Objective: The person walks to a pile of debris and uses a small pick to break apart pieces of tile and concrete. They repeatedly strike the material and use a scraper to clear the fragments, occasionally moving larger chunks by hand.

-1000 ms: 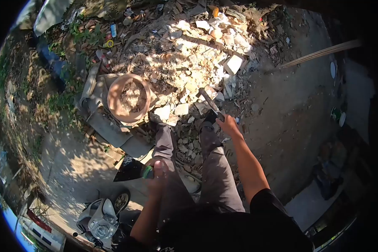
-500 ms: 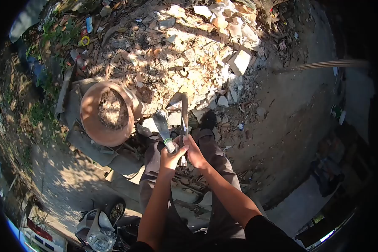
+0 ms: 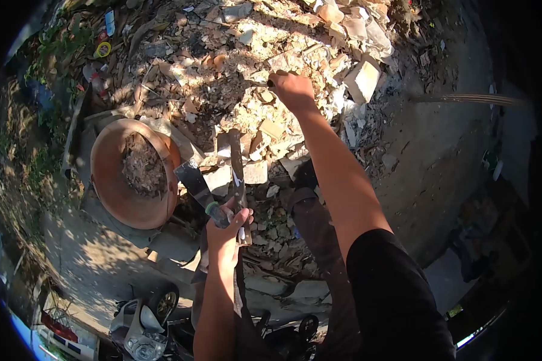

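Note:
My left hand (image 3: pixel 224 227) is closed around two things, low in front of my legs. One is a scraper (image 3: pixel 194 182) with a flat, widening blade and a green band near its handle, pointing up and left. The other is a long, narrow brown strip (image 3: pixel 238 168) with white marks, standing nearly upright beside it. My right hand (image 3: pixel 293 90) is stretched out over the sunlit rubble heap (image 3: pixel 247 96), its fingers curled closed. A small dark shape shows at its fingertips, too hidden to name. Just below this hand lies a pale flat chip (image 3: pixel 272 128).
A terracotta pot (image 3: pixel 111 186) with dry debris in it lies tilted at left. A pale block (image 3: pixel 362 80) rests right of the heap. A motorcycle (image 3: pixel 144 331) stands at lower left. Concrete ground (image 3: pixel 427 162) stretches along the right.
My right hand has left the brown strip and reached up and forward to the rubble heap. My left hand still holds the scraper and strip, now slightly further left. The view has shifted.

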Tool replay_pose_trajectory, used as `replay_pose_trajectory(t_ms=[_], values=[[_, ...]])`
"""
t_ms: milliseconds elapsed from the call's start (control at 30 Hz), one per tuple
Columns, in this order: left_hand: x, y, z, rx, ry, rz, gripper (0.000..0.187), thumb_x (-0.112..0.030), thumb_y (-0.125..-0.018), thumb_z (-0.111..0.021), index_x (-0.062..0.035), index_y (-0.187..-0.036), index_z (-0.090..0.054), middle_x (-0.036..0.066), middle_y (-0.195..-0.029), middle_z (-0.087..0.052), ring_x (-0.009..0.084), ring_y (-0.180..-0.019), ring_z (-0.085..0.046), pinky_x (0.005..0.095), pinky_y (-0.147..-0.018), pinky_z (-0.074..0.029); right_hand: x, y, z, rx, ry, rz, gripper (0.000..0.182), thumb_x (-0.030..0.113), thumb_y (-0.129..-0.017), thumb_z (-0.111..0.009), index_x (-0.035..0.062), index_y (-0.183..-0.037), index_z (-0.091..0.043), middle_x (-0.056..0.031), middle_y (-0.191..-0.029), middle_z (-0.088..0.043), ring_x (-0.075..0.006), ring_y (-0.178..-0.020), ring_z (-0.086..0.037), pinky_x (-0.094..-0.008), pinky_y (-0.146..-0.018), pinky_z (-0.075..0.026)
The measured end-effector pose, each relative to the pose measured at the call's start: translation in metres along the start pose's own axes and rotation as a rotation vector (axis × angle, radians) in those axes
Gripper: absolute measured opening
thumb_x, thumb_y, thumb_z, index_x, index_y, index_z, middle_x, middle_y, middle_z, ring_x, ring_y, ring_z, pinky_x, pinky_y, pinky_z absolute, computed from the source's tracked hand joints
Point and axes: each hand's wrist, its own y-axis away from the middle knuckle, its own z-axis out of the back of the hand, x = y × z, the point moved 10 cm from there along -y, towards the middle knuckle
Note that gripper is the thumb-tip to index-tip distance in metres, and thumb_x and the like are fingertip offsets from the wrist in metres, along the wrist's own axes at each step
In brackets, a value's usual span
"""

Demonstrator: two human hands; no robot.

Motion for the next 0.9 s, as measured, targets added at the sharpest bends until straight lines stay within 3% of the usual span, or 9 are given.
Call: replay_pose_trajectory(t_ms=[133, 167, 267, 400, 467, 633, 733, 800, 900], values=[[-0.002, -0.005, -0.006, 0.064, 0.079, -0.051, 0.023, 0.001, -0.081, -0.071, -0.0082, -0.079, -0.05, 0.012, -0.1, -0.063, 0.0182, -0.085, -0.066, 0.031, -0.076, -0.056, -0.039, 0.028, 0.093, -0.419, -0.242, -0.01, 0.028, 0.035, -0.088, -0.065, 0.0136, -0.106, -0.065, -0.0061, -0.088, -0.068, -0.025, -0.074, -0.065, -0.038, -0.064, -0.052], [-0.002, -0.008, -0.003, 0.068, 0.151, -0.098, 0.023, 0.0, -0.08, -0.073, -0.0009, -0.094, -0.055, 0.014, -0.099, -0.065, 0.0174, -0.079, -0.066, 0.0279, -0.07, -0.054, -0.064, 0.036, 0.101, -0.401, -0.348, -0.144, 0.03, 0.036, -0.088, -0.065, 0.0128, -0.106, -0.065, -0.0063, -0.087, -0.068, -0.0221, -0.071, -0.064, -0.0362, -0.062, -0.051], [-0.004, -0.009, -0.004, 0.023, 0.157, -0.038, 0.022, 0.002, -0.08, -0.072, -0.0023, -0.085, -0.051, 0.016, -0.103, -0.063, 0.0182, -0.08, -0.066, 0.0286, -0.072, -0.055, -0.138, 0.061, 0.129, -0.341, -0.655, -0.445, 0.033, 0.037, -0.089, -0.065, 0.0083, -0.106, -0.066, -0.0054, -0.082, -0.067, -0.0116, -0.062, -0.056, -0.0299, -0.053, -0.045], [-0.004, -0.011, -0.012, 0.065, 0.193, -0.025, 0.029, 0.003, -0.079, -0.073, 0.0063, -0.102, -0.055, 0.019, -0.111, -0.061, 0.0194, -0.084, -0.066, 0.0281, -0.074, -0.055, -0.216, 0.131, 0.15, -0.631, -1.162, -0.907, 0.037, 0.03, -0.093, -0.058, 0.0004, -0.116, -0.06, -0.006, -0.086, -0.067, -0.0087, -0.063, -0.054, -0.0238, -0.051, -0.043], [-0.004, -0.009, -0.016, 0.074, 0.191, -0.04, 0.033, 0.002, -0.079, -0.073, 0.0074, -0.106, -0.055, 0.019, -0.108, -0.062, 0.0193, -0.083, -0.066, 0.0285, -0.075, -0.055, -0.217, 0.164, 0.11, -0.513, -1.263, -1.056, 0.035, 0.027, -0.095, -0.054, 0.0, -0.116, -0.06, -0.0047, -0.086, -0.065, -0.0089, -0.061, -0.052, -0.0237, -0.048, -0.042], [-0.001, -0.007, -0.029, 0.096, 0.002, -0.014, 0.042, -0.006, -0.081, -0.073, 0.0078, -0.116, -0.054, 0.013, -0.096, -0.067, 0.0174, -0.085, -0.066, 0.029, -0.078, -0.053, 0.012, 0.218, 0.006, 0.733, -1.434, -0.777, 0.059, 0.056, -0.094, -0.045, 0.0027, -0.11, -0.064, -0.0066, -0.089, -0.067, -0.0103, -0.066, -0.056, -0.0257, -0.057, -0.047], [0.0, -0.003, -0.041, 0.156, -0.114, -0.032, 0.045, -0.007, -0.082, -0.071, 0.0084, -0.121, -0.054, 0.009, -0.094, -0.065, 0.0151, -0.082, -0.064, 0.0269, -0.077, -0.052, 0.115, 0.232, 0.007, 0.885, -1.836, -0.682, 0.056, 0.051, -0.097, -0.046, -0.0017, -0.101, -0.063, -0.0072, -0.085, -0.067, -0.0118, -0.071, -0.058, -0.026, -0.062, -0.047], [0.0, -0.001, -0.043, 0.171, -0.192, -0.071, 0.045, -0.007, -0.081, -0.072, 0.0076, -0.12, -0.055, 0.003, -0.09, -0.062, 0.0119, -0.079, -0.061, 0.0255, -0.074, -0.048, 0.126, 0.219, 0.008, 0.548, -1.819, -0.676, 0.043, 0.039, -0.098, -0.05, -0.0019, -0.1, -0.063, -0.0074, -0.083, -0.065, -0.0137, -0.073, -0.06, -0.0276, -0.067, -0.047], [-0.006, 0.0, -0.046, 0.202, -0.243, -0.169, 0.04, -0.006, -0.081, -0.071, 0.0053, -0.117, -0.057, 0.004, -0.092, -0.062, 0.0114, -0.085, -0.06, 0.0256, -0.077, -0.047, 0.118, 0.226, -0.012, 0.432, -1.8, -0.818, 0.03, 0.027, -0.098, -0.052, -0.002, -0.097, -0.061, -0.0085, -0.082, -0.065, -0.0155, -0.075, -0.061, -0.0299, -0.071, -0.049]])
